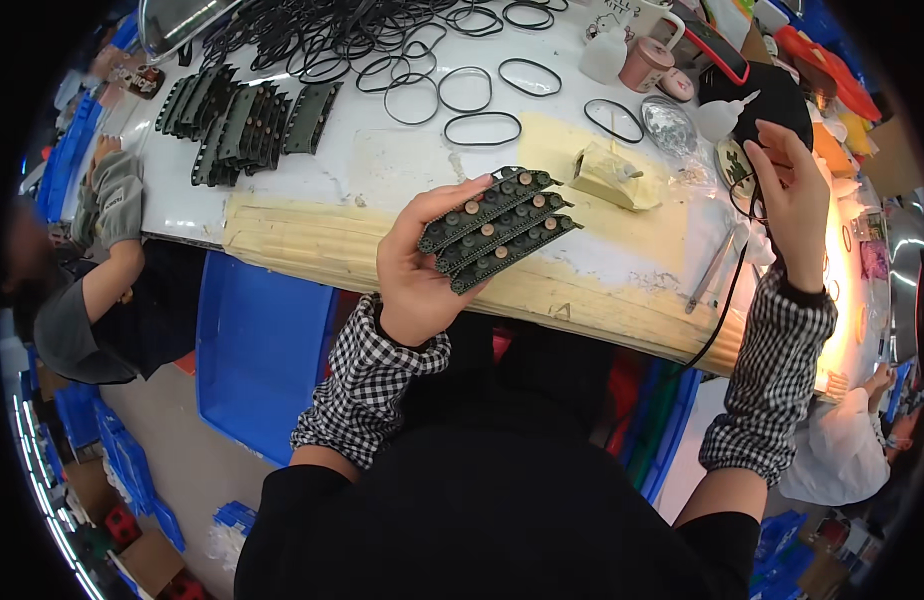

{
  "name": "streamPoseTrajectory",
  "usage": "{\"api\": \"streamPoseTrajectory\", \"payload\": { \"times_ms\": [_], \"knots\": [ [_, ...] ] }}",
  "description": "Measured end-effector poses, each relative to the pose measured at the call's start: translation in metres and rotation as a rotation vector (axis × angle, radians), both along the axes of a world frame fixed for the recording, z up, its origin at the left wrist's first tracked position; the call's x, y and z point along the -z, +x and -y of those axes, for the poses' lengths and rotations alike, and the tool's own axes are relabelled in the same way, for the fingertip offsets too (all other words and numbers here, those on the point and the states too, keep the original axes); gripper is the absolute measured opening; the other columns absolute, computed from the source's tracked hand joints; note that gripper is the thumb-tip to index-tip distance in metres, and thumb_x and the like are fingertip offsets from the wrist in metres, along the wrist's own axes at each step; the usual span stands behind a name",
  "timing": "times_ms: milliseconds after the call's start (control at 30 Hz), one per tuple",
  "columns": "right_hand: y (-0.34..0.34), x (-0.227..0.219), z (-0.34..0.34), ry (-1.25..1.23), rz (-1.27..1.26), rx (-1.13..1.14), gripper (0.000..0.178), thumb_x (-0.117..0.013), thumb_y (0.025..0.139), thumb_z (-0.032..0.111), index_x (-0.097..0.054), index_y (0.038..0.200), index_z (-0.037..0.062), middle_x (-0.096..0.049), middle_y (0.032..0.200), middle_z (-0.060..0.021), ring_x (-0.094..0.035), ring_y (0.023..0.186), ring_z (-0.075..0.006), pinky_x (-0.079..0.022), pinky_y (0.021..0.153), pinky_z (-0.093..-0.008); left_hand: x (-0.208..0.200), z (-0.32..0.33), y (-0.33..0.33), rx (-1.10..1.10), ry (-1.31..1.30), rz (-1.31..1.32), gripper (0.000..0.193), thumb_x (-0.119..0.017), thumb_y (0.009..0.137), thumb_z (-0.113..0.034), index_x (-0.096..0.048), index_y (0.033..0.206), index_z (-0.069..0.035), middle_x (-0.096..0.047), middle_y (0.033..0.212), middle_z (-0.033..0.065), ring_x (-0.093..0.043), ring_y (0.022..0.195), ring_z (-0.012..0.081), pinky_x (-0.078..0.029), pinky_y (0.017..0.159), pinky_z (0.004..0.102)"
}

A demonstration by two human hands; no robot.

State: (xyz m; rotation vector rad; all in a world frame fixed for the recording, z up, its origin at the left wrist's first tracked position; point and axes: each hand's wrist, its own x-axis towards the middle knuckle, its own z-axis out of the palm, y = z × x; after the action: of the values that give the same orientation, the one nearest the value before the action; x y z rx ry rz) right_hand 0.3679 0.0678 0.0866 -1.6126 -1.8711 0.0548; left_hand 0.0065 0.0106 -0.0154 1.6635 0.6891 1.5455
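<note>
Far left: a seated co-worker's sleeve (117,200) in grey, at the edge of the white worktable (282,190). Below it, a blue plastic bin (257,365) on the floor. On the table's left end, a stacked row of dark green toy tank track assemblies (244,122), standing on edge and touching one another. Beyond them, a loose heap of black rubber bands (382,45), several lying singly toward the middle.

Centre: left hand (422,275), in a black-and-white checked sleeve cover, raised over the table's near edge, thumb and fingers closed around 3 track assemblies (500,228) fanned side by side, wheel studs facing up. Just beyond, a small cream-coloured block fixture (612,175) on a patch of yellowish tape.

Right: metal tweezers (715,268) lying near the table edge. Right hand (797,200), also in a checked sleeve cover, lifted well apart from the left, fingertips pinched on a black rubber band (727,300) hanging in a long loop past the table edge. Behind the hand, a white squeeze bottle (724,115), a pink cup (646,65) and a black round pad (777,95). Lower right corner: another person's white sleeve (847,450).
</note>
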Motion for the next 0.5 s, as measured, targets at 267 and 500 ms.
{"api": "streamPoseTrajectory", "payload": {
  "times_ms": [267, 500],
  "knots": [
    [-0.093, 0.01, 0.047, 0.166, -0.131, -0.192, 0.011, -0.066, 0.086, 0.001, -0.07, 0.096, -0.0032, -0.064, 0.081, -0.0073, -0.056, 0.072, -0.0122, -0.044, 0.066, -0.0235, -0.013, 0.004, -0.001, 0.088, -0.284, 0.098, 0.059, -0.073, 0.072, 0.013, -0.049, 0.125, 0.003, -0.059, 0.126, 0.0155, -0.061, 0.113, 0.0198, -0.051, 0.095, 0.0311],
    [-0.109, 0.031, 0.035, 0.127, -0.013, -0.161, 0.012, -0.072, 0.081, 0.008, -0.069, 0.091, 0.0022, -0.062, 0.079, -0.008, -0.057, 0.077, -0.0223, -0.045, 0.068, -0.033, -0.016, 0.005, -0.003, 0.099, -0.281, 0.107, 0.058, -0.072, 0.073, 0.013, -0.049, 0.125, 0.003, -0.06, 0.124, 0.0147, -0.061, 0.112, 0.0189, -0.051, 0.095, 0.0308]
  ]
}}
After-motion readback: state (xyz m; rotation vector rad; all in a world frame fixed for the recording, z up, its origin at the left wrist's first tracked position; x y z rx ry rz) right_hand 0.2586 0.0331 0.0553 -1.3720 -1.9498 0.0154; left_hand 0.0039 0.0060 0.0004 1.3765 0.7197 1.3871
